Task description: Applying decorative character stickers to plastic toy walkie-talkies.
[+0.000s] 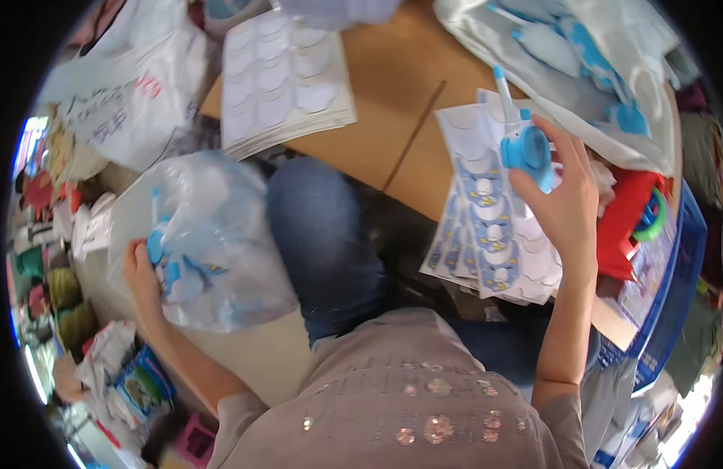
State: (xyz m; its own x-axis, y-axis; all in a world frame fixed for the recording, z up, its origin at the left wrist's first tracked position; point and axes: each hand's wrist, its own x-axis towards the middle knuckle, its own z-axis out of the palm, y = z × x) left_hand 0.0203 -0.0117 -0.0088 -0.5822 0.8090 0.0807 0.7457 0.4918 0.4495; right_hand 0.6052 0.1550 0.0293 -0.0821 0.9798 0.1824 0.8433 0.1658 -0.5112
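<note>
My right hand [563, 205] is closed around a small blue toy [527, 148] with a pale blue stick standing up from it, holding it just above a fanned stack of printed backing cards [486, 234] at the bench [385, 102] edge. My left hand [141, 275] is down at my left side, gripping a clear plastic bag [213, 242] that holds more blue toys. A pile of white blister sheets [279, 78] lies farther back on the bench.
</note>
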